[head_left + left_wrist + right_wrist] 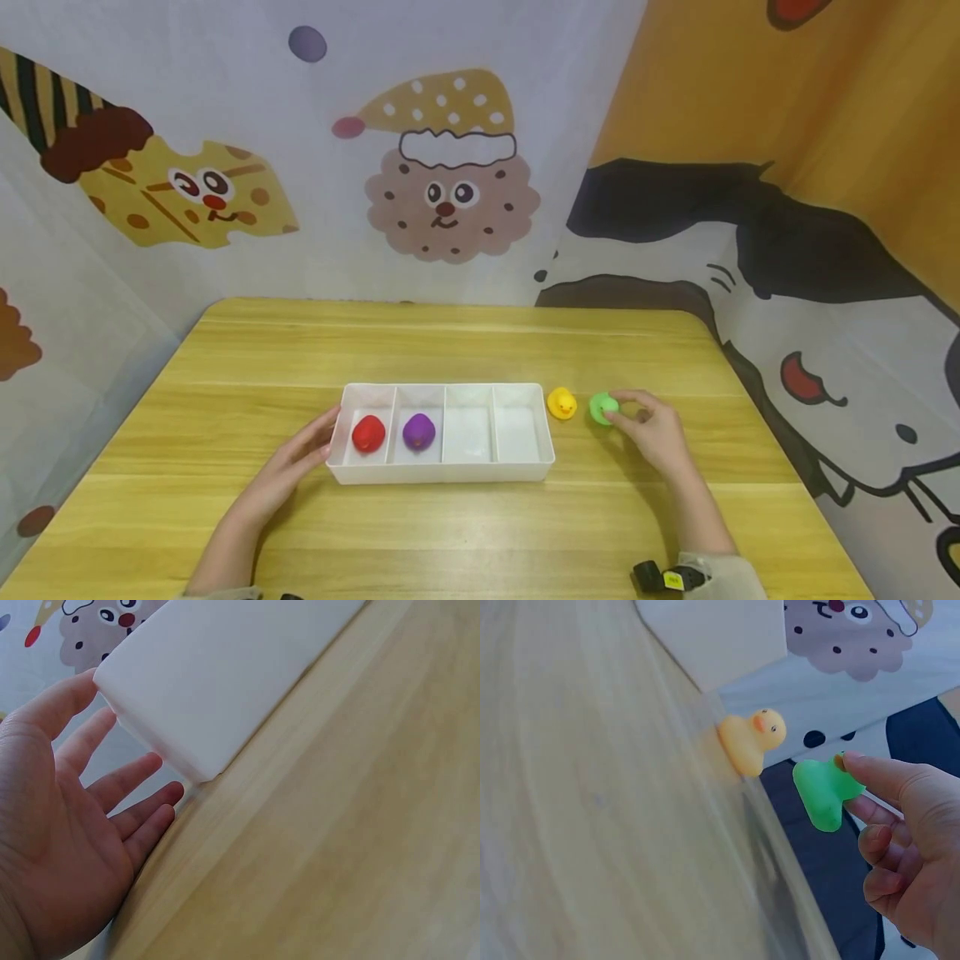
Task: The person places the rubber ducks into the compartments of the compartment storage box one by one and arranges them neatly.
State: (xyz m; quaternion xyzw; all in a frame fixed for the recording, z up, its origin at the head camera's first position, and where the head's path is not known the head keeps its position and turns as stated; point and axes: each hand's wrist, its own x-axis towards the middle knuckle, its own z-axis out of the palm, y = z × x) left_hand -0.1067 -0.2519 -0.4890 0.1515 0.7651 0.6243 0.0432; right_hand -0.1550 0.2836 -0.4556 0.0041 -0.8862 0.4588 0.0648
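Note:
My right hand [656,429] pinches a small green toy duck [819,793] between thumb and fingers, its other fingers loosely bent. In the right wrist view the duck appears held above the tabletop. A yellow toy duck [562,404] stands on the table between it and the right end of a white four-part box [442,474]. My left hand [288,462] has its fingertips at the box's left end, fingers spread and relaxed in the left wrist view. Inside the box, a red toy duck [368,434] lies in the leftmost compartment and a purple one [418,432] in the compartment beside it.
The wooden table [450,542] reaches back to a cloth backdrop [322,275] printed with cartoon figures. More of this cloth hangs along both sides. A small black device [667,577] is strapped at my right wrist.

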